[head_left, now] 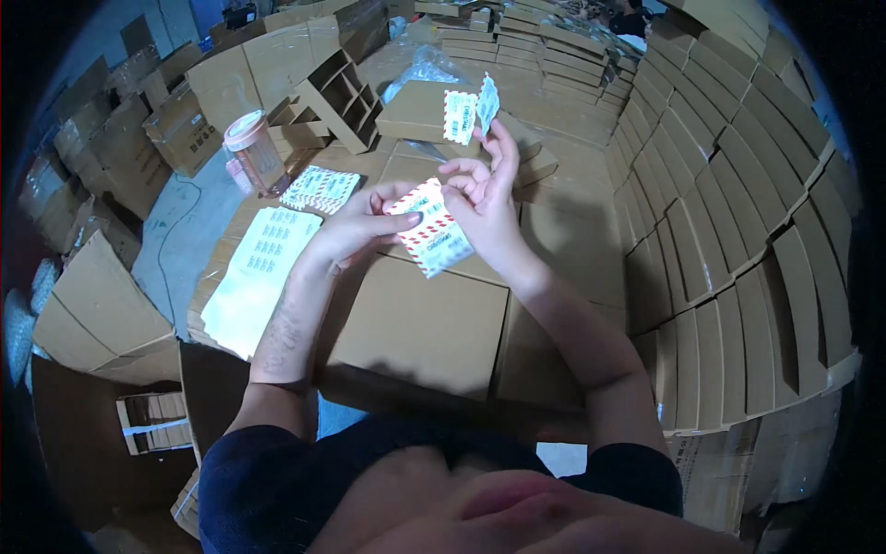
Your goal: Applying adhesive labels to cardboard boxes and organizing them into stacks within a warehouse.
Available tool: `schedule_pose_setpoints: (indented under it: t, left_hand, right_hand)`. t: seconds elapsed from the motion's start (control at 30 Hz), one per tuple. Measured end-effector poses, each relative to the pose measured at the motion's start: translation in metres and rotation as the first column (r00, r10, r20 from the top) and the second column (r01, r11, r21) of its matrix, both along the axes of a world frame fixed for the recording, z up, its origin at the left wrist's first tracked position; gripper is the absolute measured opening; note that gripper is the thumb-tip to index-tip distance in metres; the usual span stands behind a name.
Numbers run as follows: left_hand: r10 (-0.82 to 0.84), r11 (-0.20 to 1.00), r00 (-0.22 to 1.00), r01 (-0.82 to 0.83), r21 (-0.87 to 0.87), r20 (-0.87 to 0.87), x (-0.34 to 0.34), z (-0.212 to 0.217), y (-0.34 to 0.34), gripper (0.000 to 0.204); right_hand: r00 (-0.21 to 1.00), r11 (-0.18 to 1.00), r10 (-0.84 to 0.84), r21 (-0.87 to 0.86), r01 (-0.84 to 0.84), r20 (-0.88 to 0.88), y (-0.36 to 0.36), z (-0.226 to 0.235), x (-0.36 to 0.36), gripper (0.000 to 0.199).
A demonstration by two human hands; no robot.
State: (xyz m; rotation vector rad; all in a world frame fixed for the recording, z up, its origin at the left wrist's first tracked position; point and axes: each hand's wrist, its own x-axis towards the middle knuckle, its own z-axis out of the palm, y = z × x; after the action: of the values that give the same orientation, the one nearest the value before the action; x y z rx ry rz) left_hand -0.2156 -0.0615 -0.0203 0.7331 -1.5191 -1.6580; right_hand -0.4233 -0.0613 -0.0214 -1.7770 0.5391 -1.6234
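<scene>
Over the brown box (pixel 417 323), the left hand (pixel 358 229) grips striped cards (pixel 434 245) and the right hand (pixel 489 210) holds a raised card (pixel 459 117), which could drop if its fingertip grip slips.

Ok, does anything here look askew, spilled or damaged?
The divided cardboard tray, right of the pink-lidded cup, looks askew: it is tipped up at a slant, while the closed box beside it lies flat. No spill shows, and the striped cards in the left hand show no clear damage, though partly blurred.
</scene>
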Motion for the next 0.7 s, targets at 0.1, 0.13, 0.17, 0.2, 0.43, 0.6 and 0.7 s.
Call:
schedule_pose_setpoints:
  t: [0.1, 0.13, 0.17, 0.2, 0.43, 0.6, 0.7]
  left_hand:
    - [-0.06, 0.948, 0.97, 0.129, 0.292, -0.234, 0.003, -0.021, -0.012, 0.039]
    - [-0.062, 0.948, 0.976, 0.122, 0.293, -0.208, 0.002, -0.021, -0.011, 0.038]
    - [-0.062, 0.949, 0.982, 0.114, 0.294, -0.179, 0.001, -0.022, -0.009, 0.036]
    - [0.019, 0.953, 0.983, 0.038, 0.301, -0.184, -0.001, -0.025, -0.006, 0.037]
    - [0.18, 0.919, 0.965, -0.095, 0.382, -0.192, -0.002, -0.014, 0.006, 0.023]
    - [0.132, 0.903, 0.971, -0.034, 0.428, -0.2, 0.006, -0.035, -0.014, 0.031]
    - [0.034, 0.929, 0.952, 0.082, 0.36, -0.304, 0.009, -0.031, -0.008, 0.033]
  right_hand:
    - [0.998, 0.992, -0.039, -0.121, 0.033, -0.049, -0.003, -0.002, -0.002, 0.089]
    - [0.947, 0.932, -0.194, -0.351, 0.096, -0.256, 0.003, 0.005, -0.007, 0.082]
    - [0.834, 0.819, -0.373, -0.567, 0.09, -0.407, 0.006, 0.008, -0.011, 0.075]
    - [0.813, 0.802, -0.369, -0.596, 0.034, -0.45, 0.008, 0.007, -0.008, 0.068]
    - [0.724, 0.794, -0.355, -0.599, -0.1, -0.592, 0.016, 0.0, -0.002, 0.078]
    - [0.712, 0.843, -0.327, -0.532, -0.076, -0.621, 0.014, -0.005, -0.004, 0.078]
    - [0.706, 0.816, -0.361, -0.572, -0.078, -0.61, 0.013, -0.005, -0.003, 0.077]
